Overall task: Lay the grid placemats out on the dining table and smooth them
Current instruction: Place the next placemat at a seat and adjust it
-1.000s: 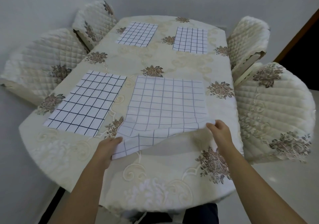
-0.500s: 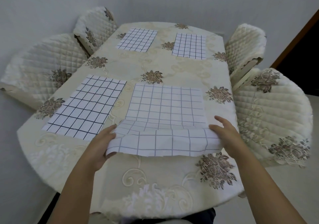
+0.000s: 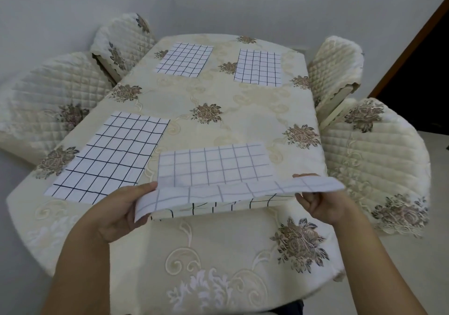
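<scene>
The person is gripping the near edge of the last placemat (image 3: 218,166) with both hands. The left hand (image 3: 119,208) is curling round its near left corner. The right hand (image 3: 320,205) is pinching the near right corner, fingers underneath.

Half a second ago that edge was lying low, almost on the desk (image 3: 218,254). Now it is standing well clear of the cloth between the two hands, bowing in a long fold, and the whole mat is sitting closer to the person than it was. Only the part beyond the hands is resting on the desk.

Dark grid lines are showing under the raised edge, while the upper face is looking paler than the other mats. The mat is probably lying wrong side up, and the lift is likely the start of turning or re-laying it, though that is only a guess.

A flat placemat (image 3: 109,157) is lying just beyond the left hand. The far left placemat (image 3: 184,59) and the far right placemat (image 3: 258,68) are lying well beyond both hands.

So three places are looking done, and this fourth mat is going back a step: it is yet to be set down and smoothed
</scene>
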A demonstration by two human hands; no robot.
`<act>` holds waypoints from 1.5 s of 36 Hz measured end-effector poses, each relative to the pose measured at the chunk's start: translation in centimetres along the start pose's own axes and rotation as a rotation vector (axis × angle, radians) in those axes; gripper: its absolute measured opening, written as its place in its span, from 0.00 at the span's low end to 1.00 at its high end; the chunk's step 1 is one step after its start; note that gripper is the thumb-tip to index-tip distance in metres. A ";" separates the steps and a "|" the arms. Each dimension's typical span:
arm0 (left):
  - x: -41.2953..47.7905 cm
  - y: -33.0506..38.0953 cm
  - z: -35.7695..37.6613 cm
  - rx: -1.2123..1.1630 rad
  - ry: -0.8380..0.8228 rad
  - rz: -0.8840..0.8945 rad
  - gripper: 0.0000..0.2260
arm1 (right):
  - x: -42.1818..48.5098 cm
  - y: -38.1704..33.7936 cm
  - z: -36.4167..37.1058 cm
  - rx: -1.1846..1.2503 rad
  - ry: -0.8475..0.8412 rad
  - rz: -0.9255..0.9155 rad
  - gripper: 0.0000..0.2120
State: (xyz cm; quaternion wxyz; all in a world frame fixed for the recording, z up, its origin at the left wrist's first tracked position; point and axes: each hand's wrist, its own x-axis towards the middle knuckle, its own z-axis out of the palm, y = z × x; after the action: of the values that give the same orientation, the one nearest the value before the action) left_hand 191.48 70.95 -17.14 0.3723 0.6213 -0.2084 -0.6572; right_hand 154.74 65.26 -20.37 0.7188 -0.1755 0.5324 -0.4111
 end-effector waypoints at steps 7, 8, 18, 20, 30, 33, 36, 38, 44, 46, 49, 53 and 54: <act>2.4 0.1 0.1 -0.090 0.008 -0.031 0.09 | 1.4 -0.8 0.7 0.097 0.062 0.044 0.13; 2.8 0.0 0.1 -0.102 0.008 -0.038 0.08 | 1.7 -0.8 0.9 0.116 0.063 0.049 0.13; 8.0 -1.5 -0.7 -0.140 0.137 0.034 0.12 | 6.3 -0.7 2.8 0.105 0.047 0.042 0.11; 8.8 -1.4 -0.7 -0.149 0.182 0.053 0.13 | 7.1 -0.5 3.3 0.067 0.054 0.026 0.12; 10.8 -4.1 1.7 0.239 0.482 0.258 0.21 | 9.6 1.7 4.7 -0.214 0.229 -0.074 0.11; 10.5 -6.5 3.4 0.568 0.502 0.359 0.19 | 9.3 3.0 5.5 -0.421 0.197 -0.132 0.12; 10.5 -8.8 5.0 0.886 0.431 0.536 0.17 | 9.1 5.2 6.2 -0.661 0.125 -0.207 0.10; 11.1 -10.4 5.8 1.055 0.362 0.649 0.17 | 9.2 6.7 6.3 -0.897 0.075 -0.278 0.11; 11.4 -12.0 8.4 1.487 0.270 0.714 0.20 | 9.2 10.9 7.1 -1.530 -0.025 -0.769 0.17; 11.7 -12.5 9.0 1.523 0.242 0.702 0.21 | 9.2 12.4 7.7 -1.657 -0.068 -0.832 0.19; 12.2 -13.7 9.4 1.540 0.239 0.638 0.24 | 8.8 14.0 8.7 -1.831 -0.120 -0.773 0.22; 11.7 -14.3 8.9 1.527 0.273 0.588 0.24 | 9.4 15.2 7.4 -1.894 -0.136 -0.763 0.23; 11.6 -14.2 8.7 1.525 0.287 0.576 0.23 | 9.7 15.3 6.7 -1.900 -0.138 -0.773 0.22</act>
State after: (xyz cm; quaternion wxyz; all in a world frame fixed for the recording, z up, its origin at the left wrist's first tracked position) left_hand 180.28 69.72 -34.05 0.0256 0.7033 -0.6987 -0.1285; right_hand 167.91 65.65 -34.46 0.1305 -0.8545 0.5027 -0.0123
